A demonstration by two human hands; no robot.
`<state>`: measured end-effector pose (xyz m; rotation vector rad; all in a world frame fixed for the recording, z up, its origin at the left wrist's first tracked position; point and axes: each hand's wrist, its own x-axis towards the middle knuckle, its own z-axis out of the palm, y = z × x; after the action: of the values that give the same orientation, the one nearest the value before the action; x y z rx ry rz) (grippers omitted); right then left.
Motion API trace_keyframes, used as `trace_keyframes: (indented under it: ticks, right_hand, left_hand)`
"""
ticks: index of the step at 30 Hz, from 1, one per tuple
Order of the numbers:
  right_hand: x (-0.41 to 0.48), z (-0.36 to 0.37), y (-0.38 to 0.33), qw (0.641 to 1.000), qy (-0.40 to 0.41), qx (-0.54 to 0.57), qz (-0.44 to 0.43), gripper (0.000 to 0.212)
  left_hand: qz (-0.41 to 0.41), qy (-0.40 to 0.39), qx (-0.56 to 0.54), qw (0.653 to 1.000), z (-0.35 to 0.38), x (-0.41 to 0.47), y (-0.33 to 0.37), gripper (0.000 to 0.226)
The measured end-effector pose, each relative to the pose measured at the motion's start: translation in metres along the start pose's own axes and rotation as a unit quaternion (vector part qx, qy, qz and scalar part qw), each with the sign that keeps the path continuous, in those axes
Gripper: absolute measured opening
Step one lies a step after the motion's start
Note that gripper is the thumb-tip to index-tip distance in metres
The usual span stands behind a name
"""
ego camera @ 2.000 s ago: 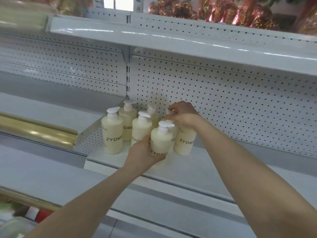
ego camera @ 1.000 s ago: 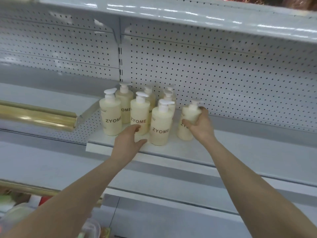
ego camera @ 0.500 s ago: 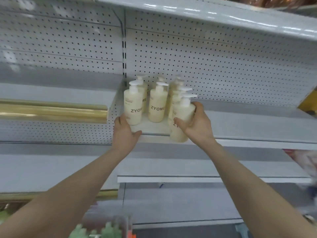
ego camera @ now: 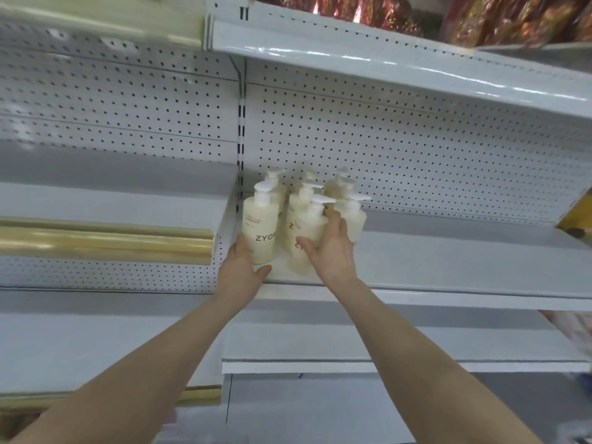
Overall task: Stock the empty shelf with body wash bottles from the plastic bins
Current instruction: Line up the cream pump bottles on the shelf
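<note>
At centre frame a cluster of cream pump bottles stands at the left end of the white shelf (ego camera: pixel 448 270), against the perforated back panel (ego camera: pixel 416 149). The right hand (ego camera: pixel 330 251) is wrapped around the front bottle (ego camera: pixel 309 232), thumb on its left face and fingers curled round its right side, so the grip is closed on the body below the pump. That bottle's long axis is near vertical, leaning slightly, with its base at the front lip of the shelf. The left hand (ego camera: pixel 243 270) lies lower left of it, palm against the base of the leftmost bottle (ego camera: pixel 261 225), fingers loosely spread along the shelf edge and holding nothing; it appears to steady that bottle. The right hand is plainly nearer the front bottle. Judged from this, the step in hand is seating the bottle in the front row. Free shelf runs to the right of the cluster. The plastic bins are not in view. Gold foil rolls (ego camera: pixel 105 241) occupy the left edge.
</note>
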<state>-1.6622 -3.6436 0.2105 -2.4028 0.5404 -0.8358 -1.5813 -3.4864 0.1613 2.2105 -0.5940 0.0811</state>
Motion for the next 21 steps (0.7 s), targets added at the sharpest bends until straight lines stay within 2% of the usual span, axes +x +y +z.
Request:
trace_keyframes:
  ticks: [10,15,21]
  right_hand:
    - [0.014,0.009,-0.006,0.987,0.01,-0.157,-0.025,0.07]
    - [0.012,0.004,0.006,0.987,-0.007,-0.142,-0.069,0.07]
    - [0.001,-0.011,0.023,0.986,-0.066,-0.095,-0.122,0.088]
  left_hand:
    - [-0.005,-0.008,0.03,1.0,0.0,-0.003,-0.002,0.084]
    - [-0.007,-0.033,0.05,0.998,-0.005,-0.008,0.001,0.084]
    - [0.019,-0.053,0.088,0.995,-0.013,-0.02,0.005,0.073]
